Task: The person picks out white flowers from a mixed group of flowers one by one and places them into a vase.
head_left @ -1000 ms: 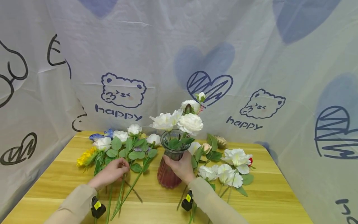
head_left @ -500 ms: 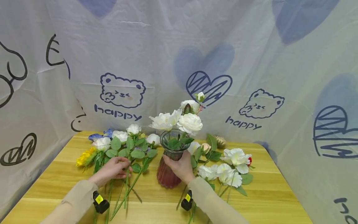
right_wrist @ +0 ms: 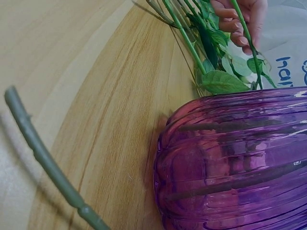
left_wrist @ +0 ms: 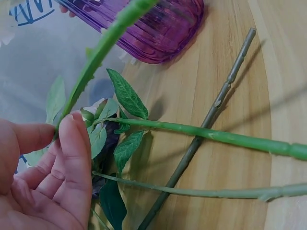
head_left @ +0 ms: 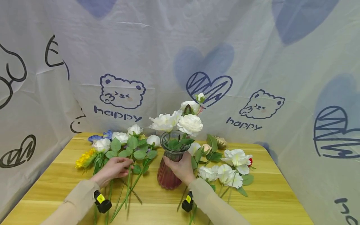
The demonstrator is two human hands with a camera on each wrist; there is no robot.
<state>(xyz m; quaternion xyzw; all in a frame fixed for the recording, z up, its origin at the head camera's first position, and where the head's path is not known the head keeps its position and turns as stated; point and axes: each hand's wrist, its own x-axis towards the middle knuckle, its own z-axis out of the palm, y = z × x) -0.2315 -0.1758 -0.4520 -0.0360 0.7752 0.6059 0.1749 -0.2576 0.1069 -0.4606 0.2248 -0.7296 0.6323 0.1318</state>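
My left hand (head_left: 116,168) pinches the green stem (left_wrist: 103,50) of a white rose (head_left: 135,129) between thumb and fingertips, just below its leaves (head_left: 132,142). In the left wrist view that stem rises at a slant above the table. My right hand (head_left: 182,167) grips the neck of a ribbed glass vase (head_left: 168,175), clear at the rim and pinkish-purple below. White flowers (head_left: 190,124) and a small bud (head_left: 200,97) stand up out of it. Dark stems (right_wrist: 240,184) show through the glass in the right wrist view.
Left of the vase lie more white roses (head_left: 102,145), a yellow sunflower (head_left: 85,158) and a blue flower (head_left: 97,137). White flowers (head_left: 237,157) lie to its right. Loose stems (head_left: 137,197) point toward the table's front. A printed cloth (head_left: 166,62) hangs behind the wooden table (head_left: 270,200).
My left hand has moved slightly right, and the stem in its fingers has swung more upright, apart from the others. The right hand stays on the vase.
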